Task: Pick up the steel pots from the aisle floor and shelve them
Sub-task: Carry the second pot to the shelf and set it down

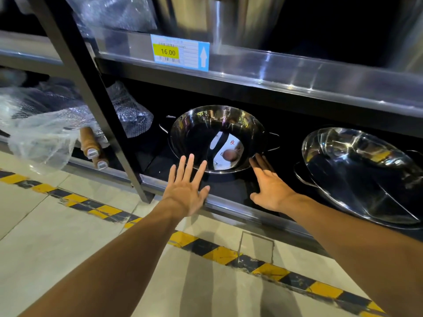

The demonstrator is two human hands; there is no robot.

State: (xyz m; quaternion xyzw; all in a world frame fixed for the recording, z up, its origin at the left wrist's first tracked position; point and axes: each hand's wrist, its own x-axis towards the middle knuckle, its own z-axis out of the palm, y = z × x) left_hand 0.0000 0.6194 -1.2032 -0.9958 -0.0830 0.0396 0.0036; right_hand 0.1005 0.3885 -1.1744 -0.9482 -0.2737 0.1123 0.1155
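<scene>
Both hands reach toward the bottom shelf point(229, 202), fingers spread flat and gripping nothing. The left hand point(186, 193) hovers over the shelf's front lip, its fingertips point(190, 159) just short of the near rim of a steel pot point(199, 136); the right hand point(271, 191) lies beside the pot's right edge, fingertips seemingly brushing the rim, though the dark shelf makes contact hard to judge. The pot sits tilted on the shelf between the 2 hands, a wide, mirror-bright bowl with 2 wire loop handles and a printed label inside. A second steel pot point(364, 175) leans to its right. A price tag point(179, 52) reading 16.00 marks the shelf above; yellow-and-black floor tape point(229, 253) runs along the aisle.
</scene>
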